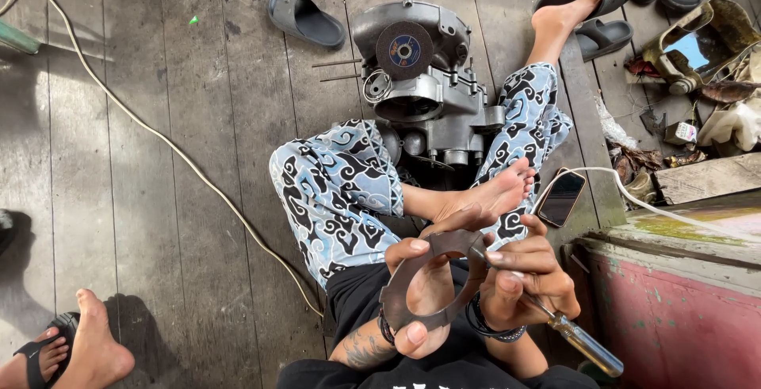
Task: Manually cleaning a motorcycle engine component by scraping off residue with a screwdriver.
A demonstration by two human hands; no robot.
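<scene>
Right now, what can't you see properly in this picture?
Head view:
- Tip of the clear-handled screwdriver: hidden behind the right hand.
- Far side of the grey curved metal part: covered by the left hand.
- Lower half of the grey engine casing: hidden by the patterned trouser legs.
- Another person's foot: cut off by the bottom edge.

Daylight fills the scene, bright and fairly even, strongest at the upper right, where a scrap of mirror (pixel 688 46) shines pale blue. Sun falls across the grey plank floor (pixel 158 119), which looks washed out at the left edge. Soft, short shadows lie under the slipper (pixel 305 19) and beside the bare foot (pixel 91 349) at lower left. The engine case (pixel 424 80) shows mild sheen, no harsh glare. Focus is sharp throughout; the planks bow outward toward the corners, a wide-lens distortion.
</scene>
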